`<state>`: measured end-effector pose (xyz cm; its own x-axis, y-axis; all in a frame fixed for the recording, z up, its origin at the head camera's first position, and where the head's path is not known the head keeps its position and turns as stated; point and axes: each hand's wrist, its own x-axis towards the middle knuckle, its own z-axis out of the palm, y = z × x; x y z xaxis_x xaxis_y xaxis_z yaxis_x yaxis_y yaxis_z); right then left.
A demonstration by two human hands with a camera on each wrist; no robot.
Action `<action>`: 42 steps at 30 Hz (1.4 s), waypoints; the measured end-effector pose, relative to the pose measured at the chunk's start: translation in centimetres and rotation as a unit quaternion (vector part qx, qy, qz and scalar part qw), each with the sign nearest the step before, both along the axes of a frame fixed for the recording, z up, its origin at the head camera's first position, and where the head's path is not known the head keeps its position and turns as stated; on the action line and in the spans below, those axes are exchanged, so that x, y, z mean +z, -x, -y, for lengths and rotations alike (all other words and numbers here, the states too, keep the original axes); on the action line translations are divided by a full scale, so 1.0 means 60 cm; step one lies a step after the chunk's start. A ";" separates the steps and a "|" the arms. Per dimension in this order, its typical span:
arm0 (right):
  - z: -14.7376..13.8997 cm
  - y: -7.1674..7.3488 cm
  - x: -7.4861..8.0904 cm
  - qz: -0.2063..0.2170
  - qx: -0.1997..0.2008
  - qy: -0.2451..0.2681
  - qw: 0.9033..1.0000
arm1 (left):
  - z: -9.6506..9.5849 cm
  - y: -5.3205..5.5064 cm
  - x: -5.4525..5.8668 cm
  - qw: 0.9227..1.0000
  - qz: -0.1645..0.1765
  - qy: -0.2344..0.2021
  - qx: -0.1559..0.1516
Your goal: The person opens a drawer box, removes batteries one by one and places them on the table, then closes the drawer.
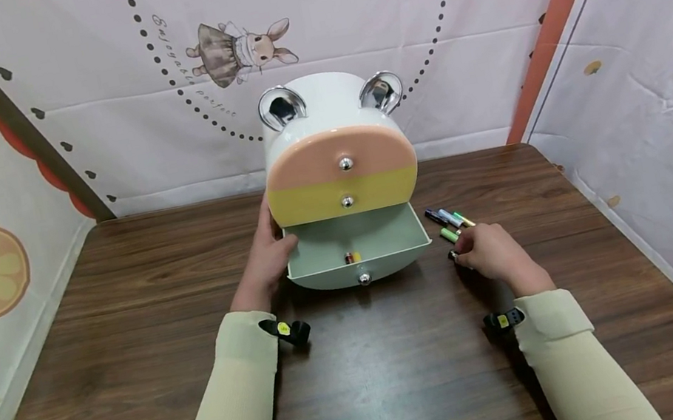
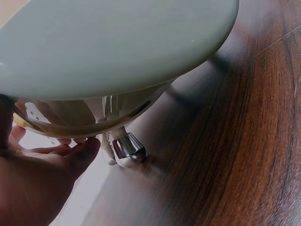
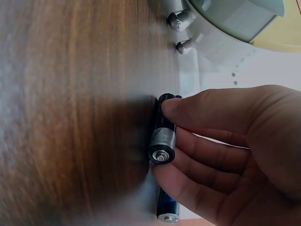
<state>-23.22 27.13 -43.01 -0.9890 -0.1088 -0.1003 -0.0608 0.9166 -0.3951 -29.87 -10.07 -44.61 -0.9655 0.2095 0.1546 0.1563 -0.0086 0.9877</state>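
Note:
A white drawer cabinet (image 1: 327, 103) has silver knobs and a pulled-out green bottom drawer (image 1: 315, 244). My left hand (image 1: 263, 264) grips the cabinet's left side, its thumb by the drawer's side wall and the other fingers partly hidden behind. Inside the drawer lie small batteries (image 1: 352, 257) in dark red and yellow. My right hand (image 1: 495, 255) pinches a black and silver battery (image 3: 163, 136) between thumb and fingers, close over the table. Just beyond that hand are a green battery (image 1: 449, 235), a dark blue battery (image 1: 435, 216) and a pale blue battery (image 1: 449, 218).
Two shiny silver round legs (image 1: 281, 107) stick out at the cabinet's upper corners. The peach top drawer (image 1: 308, 162) and yellow middle drawer (image 1: 308, 203) are closed. A dark wood table (image 1: 106, 401) lies underneath, with printed cloth (image 1: 110, 115) hanging behind and along both sides.

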 end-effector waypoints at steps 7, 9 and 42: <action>0.000 -0.001 -0.002 -0.004 0.001 0.004 1.000 | -0.001 -0.006 0.012 1.000 0.017 -0.007 -0.003; 0.000 -0.002 -0.002 -0.005 0.001 0.004 1.000 | -0.001 -0.012 0.021 1.000 0.020 -0.009 -0.005; 0.027 -0.012 0.073 -0.092 0.007 0.027 0.995 | 0.001 0.000 0.005 1.000 0.017 0.004 0.002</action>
